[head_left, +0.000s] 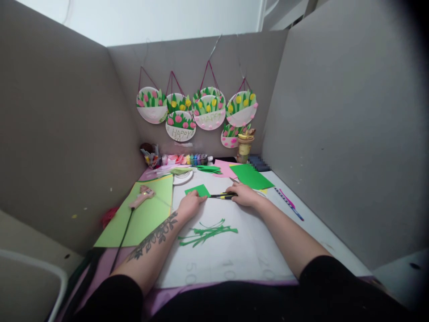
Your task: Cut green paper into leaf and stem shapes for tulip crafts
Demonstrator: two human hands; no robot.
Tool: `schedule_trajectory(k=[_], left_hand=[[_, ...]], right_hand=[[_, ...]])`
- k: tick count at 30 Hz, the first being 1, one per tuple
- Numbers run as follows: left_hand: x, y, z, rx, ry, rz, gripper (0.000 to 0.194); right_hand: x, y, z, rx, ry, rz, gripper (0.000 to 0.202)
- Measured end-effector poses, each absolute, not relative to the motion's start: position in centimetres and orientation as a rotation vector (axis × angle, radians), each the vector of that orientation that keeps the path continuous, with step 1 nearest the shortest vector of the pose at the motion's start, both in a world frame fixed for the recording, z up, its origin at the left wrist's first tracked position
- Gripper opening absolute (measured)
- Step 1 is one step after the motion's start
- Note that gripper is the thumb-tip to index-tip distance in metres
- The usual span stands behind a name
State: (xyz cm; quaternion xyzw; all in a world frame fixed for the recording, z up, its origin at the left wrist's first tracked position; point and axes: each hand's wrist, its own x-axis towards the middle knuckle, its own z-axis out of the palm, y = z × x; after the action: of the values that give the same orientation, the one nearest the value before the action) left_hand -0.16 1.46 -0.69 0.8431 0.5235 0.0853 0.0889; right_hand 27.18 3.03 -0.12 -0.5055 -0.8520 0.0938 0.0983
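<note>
Near the middle of the white table sheet (241, 250), my left hand (191, 205) rests at the lower edge of a small green paper piece (201, 189), its fingers close together on the paper. My right hand (241, 194) is closed around black-and-yellow scissors (221, 195), whose tips point left toward the paper's right corner. Beneath the fingers of my right hand, part of the scissors is hidden. Thin green paper strips (208, 232) lie in a loose heap nearer to me, between my forearms.
Light green sheets (147, 223) carry a glue gun (142, 197) at left. Behind my right hand lies a dark green sheet (252, 176); pens (291, 205) lie farther right. Cut green pieces (209, 169) and a paper plate (182, 177) sit at the back. Decorated plates (209, 112) hang above.
</note>
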Motion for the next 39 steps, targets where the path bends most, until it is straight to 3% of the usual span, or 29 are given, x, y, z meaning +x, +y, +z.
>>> schedule_trajectory(k=[39], left_hand=[[-2.3,1.9,-0.2,2.504,1.436,0.144,0.042]], right_hand=[[26.1,3.0,-0.5,-1.467,-2.552,0.128,0.042]])
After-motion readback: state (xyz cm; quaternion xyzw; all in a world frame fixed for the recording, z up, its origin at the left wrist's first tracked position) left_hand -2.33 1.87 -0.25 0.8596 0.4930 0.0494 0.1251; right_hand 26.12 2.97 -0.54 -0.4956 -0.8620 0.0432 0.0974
